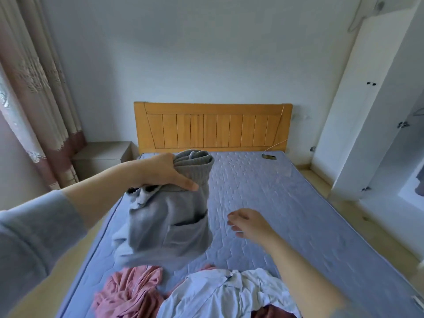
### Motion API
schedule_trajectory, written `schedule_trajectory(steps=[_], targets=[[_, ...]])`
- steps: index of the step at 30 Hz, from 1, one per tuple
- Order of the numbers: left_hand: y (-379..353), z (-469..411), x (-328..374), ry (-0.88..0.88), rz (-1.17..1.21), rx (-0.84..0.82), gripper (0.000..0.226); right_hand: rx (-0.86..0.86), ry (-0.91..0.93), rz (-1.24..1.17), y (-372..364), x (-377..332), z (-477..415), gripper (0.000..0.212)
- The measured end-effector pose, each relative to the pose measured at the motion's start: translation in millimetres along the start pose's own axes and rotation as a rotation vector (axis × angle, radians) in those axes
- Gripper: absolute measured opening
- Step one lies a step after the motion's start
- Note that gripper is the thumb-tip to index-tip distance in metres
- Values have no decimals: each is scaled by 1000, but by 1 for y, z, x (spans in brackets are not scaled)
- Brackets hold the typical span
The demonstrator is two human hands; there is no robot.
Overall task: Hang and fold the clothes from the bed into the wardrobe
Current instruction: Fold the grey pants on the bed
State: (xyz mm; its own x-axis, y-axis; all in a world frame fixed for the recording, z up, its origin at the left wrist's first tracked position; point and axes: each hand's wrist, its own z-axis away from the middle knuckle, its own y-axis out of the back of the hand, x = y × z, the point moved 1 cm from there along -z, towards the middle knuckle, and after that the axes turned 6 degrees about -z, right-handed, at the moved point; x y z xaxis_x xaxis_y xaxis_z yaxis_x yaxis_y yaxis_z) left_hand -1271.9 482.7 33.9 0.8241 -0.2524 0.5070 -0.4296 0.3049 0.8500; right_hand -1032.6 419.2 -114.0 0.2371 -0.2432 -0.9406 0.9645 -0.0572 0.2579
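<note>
Pink top (128,292) & white shirt (229,294) heaped at bed (286,203) foot. Left hand (165,171) clamps grey cardigan (167,226), lifted over mattress. Right hand (250,222) loose, empty, just beside it. Step: pickup; next prob needs right to catch hem, wardrobe (376,125) to the right

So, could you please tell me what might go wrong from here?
The left hand holds the grey knitted cardigan bunched by one end only, so it may slip from that grip or unfold unevenly. Its hem hangs just above the pink garment and could drag it. The right hand is open, offering no support.
</note>
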Motion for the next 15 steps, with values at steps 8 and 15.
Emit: schedule_trajectory(steps=[8, 15], targets=[[25, 3, -9, -43, -257, 167, 50, -146, -314, -231, -72, 54, -9, 35], [32, 18, -15, -114, -134, 171, 33, -145, -474, -412, -86, 95, -6, 75]])
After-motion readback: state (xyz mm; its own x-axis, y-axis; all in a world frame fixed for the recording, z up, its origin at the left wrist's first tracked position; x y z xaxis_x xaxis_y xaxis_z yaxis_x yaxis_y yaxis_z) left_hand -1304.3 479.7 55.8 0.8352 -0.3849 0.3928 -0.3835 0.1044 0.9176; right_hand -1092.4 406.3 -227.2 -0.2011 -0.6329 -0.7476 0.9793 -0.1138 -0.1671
